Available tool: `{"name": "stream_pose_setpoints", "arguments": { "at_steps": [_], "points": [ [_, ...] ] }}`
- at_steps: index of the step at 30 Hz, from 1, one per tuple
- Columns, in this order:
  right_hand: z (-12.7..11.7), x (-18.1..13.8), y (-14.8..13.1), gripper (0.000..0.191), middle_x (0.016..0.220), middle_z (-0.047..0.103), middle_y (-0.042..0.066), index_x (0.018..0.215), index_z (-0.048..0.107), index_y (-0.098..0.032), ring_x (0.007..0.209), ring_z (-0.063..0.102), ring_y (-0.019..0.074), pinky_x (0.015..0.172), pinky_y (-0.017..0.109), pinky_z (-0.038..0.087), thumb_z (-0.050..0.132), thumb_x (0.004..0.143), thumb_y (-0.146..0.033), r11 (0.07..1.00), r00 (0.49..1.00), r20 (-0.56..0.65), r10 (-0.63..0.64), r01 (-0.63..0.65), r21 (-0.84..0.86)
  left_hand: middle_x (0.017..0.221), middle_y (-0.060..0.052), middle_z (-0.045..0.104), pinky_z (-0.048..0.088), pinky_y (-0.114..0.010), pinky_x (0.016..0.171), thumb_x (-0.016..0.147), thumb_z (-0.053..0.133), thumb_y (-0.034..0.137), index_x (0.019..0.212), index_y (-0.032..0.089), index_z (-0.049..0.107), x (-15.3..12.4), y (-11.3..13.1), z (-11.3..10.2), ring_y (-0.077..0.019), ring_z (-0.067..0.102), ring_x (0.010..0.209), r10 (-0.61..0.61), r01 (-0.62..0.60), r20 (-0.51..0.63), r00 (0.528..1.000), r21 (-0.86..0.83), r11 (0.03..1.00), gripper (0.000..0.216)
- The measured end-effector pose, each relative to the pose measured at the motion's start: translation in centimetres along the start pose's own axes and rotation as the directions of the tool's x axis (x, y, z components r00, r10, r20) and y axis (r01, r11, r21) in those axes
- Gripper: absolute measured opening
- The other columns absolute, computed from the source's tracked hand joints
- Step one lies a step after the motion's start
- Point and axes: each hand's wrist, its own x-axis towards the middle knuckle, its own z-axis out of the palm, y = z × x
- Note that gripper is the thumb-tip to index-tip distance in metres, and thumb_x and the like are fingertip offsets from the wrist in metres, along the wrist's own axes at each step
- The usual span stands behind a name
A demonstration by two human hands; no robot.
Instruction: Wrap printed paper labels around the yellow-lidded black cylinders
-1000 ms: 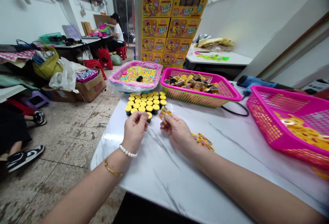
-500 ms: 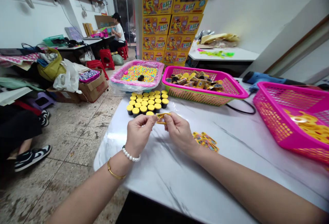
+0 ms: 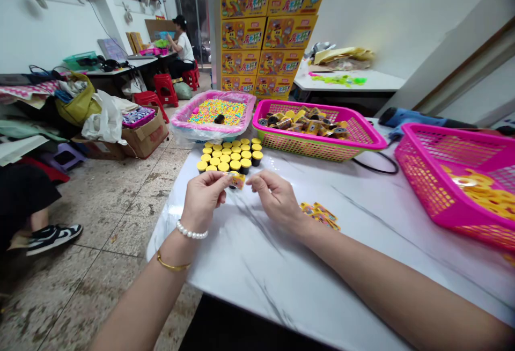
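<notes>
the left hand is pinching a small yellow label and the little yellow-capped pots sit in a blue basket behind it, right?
Not quite. In the head view the left hand does pinch the small yellow label, but the yellow-capped pots stand loose on the white table, not in a basket.

left hand (image 3: 203, 196) pinches small yellow sticker (image 3: 237, 180) over marble table (image 3: 281, 265); right hand (image 3: 276, 198) just beside it, yellow-capped jars (image 3: 230, 156) behind.

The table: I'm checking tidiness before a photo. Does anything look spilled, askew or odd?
Nothing looks spilled. The small jars stand upright in neat rows, and the baskets sit flat. Only the stickers lie in a loose, uneven pile by the right hand. The left hand pinches one sticker.
</notes>
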Motion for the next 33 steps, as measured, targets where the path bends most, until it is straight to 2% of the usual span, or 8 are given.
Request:
{"name": "stream_pose_setpoints", "arguments": {
  "at_steps": [2,5,10,13,16,21,27,33],
  "points": [
    [0.1,0.3,0.4,0.022,0.094,0.065,0.009,0.103,0.069,-0.019,0.086,0.062,0.0206,0.078,0.034,0.052,0.050,0.097,-0.029,0.986,0.994,-0.011,-0.108,0.105,-0.132,0.060,-0.001,0.065,0.042,-0.021,0.050,0.065,0.084,0.035,0.071,0.015,0.075,0.2,0.2,-0.4,-0.0100,0.055,0.055,0.128,-0.122,-0.071,0.989,0.083,0.989,0.022],
    [1.0,0.4,0.8,0.039,0.110,0.061,0.013,0.128,0.062,-0.022,0.095,0.060,0.0247,0.083,0.039,0.053,0.058,0.089,-0.019,0.908,0.974,0.161,-0.163,0.211,-0.361,0.078,-0.006,0.073,0.053,-0.027,0.073,0.068,0.082,0.030,0.073,0.019,0.079,0.4,0.3,-0.9,-0.0155,0.065,0.078,0.341,-0.298,-0.160,0.926,0.246,0.923,0.012],
    [2.1,-0.1,0.8,0.029,0.117,0.060,0.014,0.114,0.066,-0.022,0.100,0.058,0.0271,0.086,0.042,0.053,0.064,0.085,-0.019,0.845,0.966,0.228,-0.124,0.223,-0.486,0.058,0.000,0.065,0.045,-0.023,0.052,0.068,0.081,0.029,0.075,0.018,0.079,0.4,0.5,-0.9,-0.0121,0.058,0.056,0.280,-0.235,-0.185,0.942,0.231,0.944,0.014],
    [2.2,0.0,1.2,0.015,0.107,0.065,0.012,0.099,0.064,-0.019,0.096,0.061,0.0248,0.084,0.039,0.052,0.058,0.086,-0.014,0.923,0.980,0.190,-0.059,0.127,-0.364,0.045,0.005,0.054,0.033,-0.020,0.040,0.068,0.082,0.032,0.076,0.015,0.075,0.5,0.4,-0.7,-0.0072,0.044,0.039,0.168,-0.150,-0.134,0.977,0.130,0.980,0.020],
    [1.8,0.5,2.0,0.016,0.095,0.068,0.008,0.097,0.062,-0.019,0.083,0.063,0.0210,0.077,0.036,0.052,0.063,0.081,-0.019,0.982,0.987,0.068,0.148,-0.139,-0.124,0.047,0.004,0.057,0.022,-0.017,0.034,0.069,0.081,0.032,0.074,0.013,0.068,0.7,0.5,-0.7,-0.0047,0.041,0.034,-0.009,0.008,-0.065,0.998,-0.004,1.000,0.024],
    [0.2,1.3,2.5,0.033,0.085,0.070,0.002,0.098,0.066,-0.019,0.074,0.063,0.0165,0.072,0.032,0.052,0.074,0.067,-0.028,0.771,0.877,0.165,0.452,-0.477,0.423,0.063,0.000,0.066,0.018,-0.012,0.031,0.073,0.079,0.014,0.077,0.009,0.066,1.2,1.0,-0.7,0.0002,0.040,0.034,-0.264,0.266,0.037,0.964,-0.208,0.941,0.015],
    [-1.3,1.6,0.7,0.033,0.095,0.071,0.002,0.098,0.071,-0.023,0.074,0.063,0.0140,0.074,0.034,0.055,0.081,0.068,-0.032,0.583,0.904,0.171,0.392,-0.387,0.714,0.063,-0.001,0.063,0.020,-0.008,0.030,0.080,0.072,0.006,0.074,0.007,0.066,1.6,0.5,-0.5,0.0027,0.036,0.034,-0.378,0.396,0.119,0.918,-0.301,0.868,0.008],
    [-1.0,1.3,0.2,0.032,0.082,0.071,0.001,0.098,0.074,-0.022,0.069,0.062,0.0142,0.071,0.034,0.057,0.082,0.070,-0.034,0.741,0.937,0.156,0.314,-0.344,0.576,0.062,0.001,0.059,0.018,-0.007,0.029,0.082,0.067,0.002,0.073,0.008,0.064,1.9,0.2,-0.4,0.0035,0.034,0.034,-0.415,0.465,0.210,0.885,-0.385,0.797,0.011]
  ]
}}
